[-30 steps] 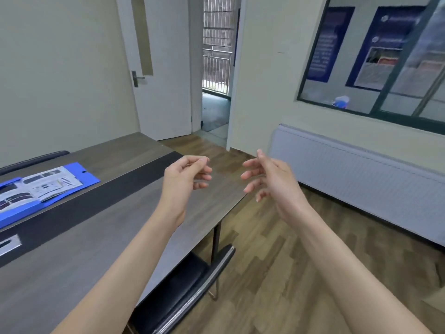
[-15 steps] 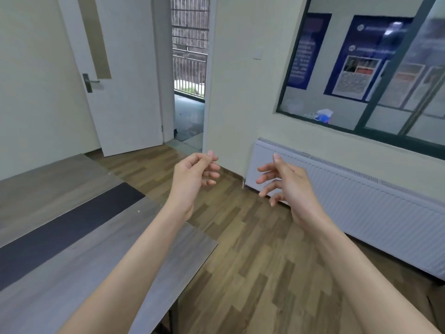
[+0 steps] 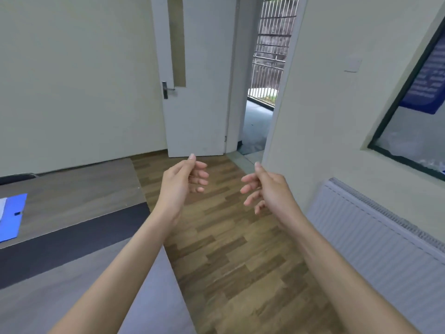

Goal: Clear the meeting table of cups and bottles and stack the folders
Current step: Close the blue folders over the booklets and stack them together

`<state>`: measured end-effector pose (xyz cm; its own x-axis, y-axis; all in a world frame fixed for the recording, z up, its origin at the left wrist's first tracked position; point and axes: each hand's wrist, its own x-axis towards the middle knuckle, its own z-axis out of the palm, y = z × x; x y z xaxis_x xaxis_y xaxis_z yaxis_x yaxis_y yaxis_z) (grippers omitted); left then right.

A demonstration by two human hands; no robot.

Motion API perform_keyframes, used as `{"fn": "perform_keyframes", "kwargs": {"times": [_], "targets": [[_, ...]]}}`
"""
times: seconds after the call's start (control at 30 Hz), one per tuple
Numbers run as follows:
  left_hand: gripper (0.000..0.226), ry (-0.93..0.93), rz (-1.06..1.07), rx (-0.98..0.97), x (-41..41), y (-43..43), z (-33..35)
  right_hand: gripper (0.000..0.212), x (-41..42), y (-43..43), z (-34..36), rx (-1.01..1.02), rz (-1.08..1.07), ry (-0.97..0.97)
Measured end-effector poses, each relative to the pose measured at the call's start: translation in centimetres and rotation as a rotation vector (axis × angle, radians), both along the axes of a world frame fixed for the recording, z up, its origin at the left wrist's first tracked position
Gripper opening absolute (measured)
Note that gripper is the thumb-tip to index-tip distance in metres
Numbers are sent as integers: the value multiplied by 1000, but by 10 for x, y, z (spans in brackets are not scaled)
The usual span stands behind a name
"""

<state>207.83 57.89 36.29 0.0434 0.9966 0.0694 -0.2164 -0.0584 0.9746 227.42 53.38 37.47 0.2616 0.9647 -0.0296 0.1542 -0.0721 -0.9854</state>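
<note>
My left hand (image 3: 183, 180) and my right hand (image 3: 267, 186) are held up in front of me over the wooden floor, past the end of the meeting table (image 3: 79, 189). Both hold nothing, their fingers loosely curled and apart. A blue folder (image 3: 12, 216) with a white sheet on it lies on the table at the far left edge of the view, well away from both hands. No cups or bottles show on the visible part of the table.
A dark strip (image 3: 72, 237) runs along the middle of the table. A white door (image 3: 197, 92) stands open ahead, beside a doorway (image 3: 262, 112) to a railed balcony. A white radiator (image 3: 375, 242) lines the right wall under a window (image 3: 419, 112).
The view swung right, then back left, so the blue folder left the frame and reappears at the far left. Both hands stay raised and empty, with little change in pose.
</note>
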Motion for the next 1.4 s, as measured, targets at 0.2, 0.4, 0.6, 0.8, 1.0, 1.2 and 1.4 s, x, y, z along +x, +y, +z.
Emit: {"fn": "perform_keyframes", "kwargs": {"times": [0.2, 0.4, 0.6, 0.8, 1.0, 1.2, 1.4], "targets": [[52, -12, 176, -15, 27, 141, -17, 52, 39, 170, -25, -9, 141, -47], [60, -44, 286, -69, 21, 291, -24, 52, 28, 344, -28, -12, 252, -31], [69, -85, 433, -45, -9, 397, 0, 52, -5, 484, -1, 10, 414, 9], [73, -81, 571, -4, -48, 508, -4, 52, -59, 638, -5, 18, 603, 56], [72, -4, 757, -23, -94, 650, -17, 51, -121, 817, -17, 57, 792, 86], [69, 23, 958, -44, -158, 767, 0, 51, -215, 966, -8, 2, 960, 92], [70, 36, 1141, -46, -250, 854, -4, 54, -331, 1068, -6, 8, 1193, 41]]}}
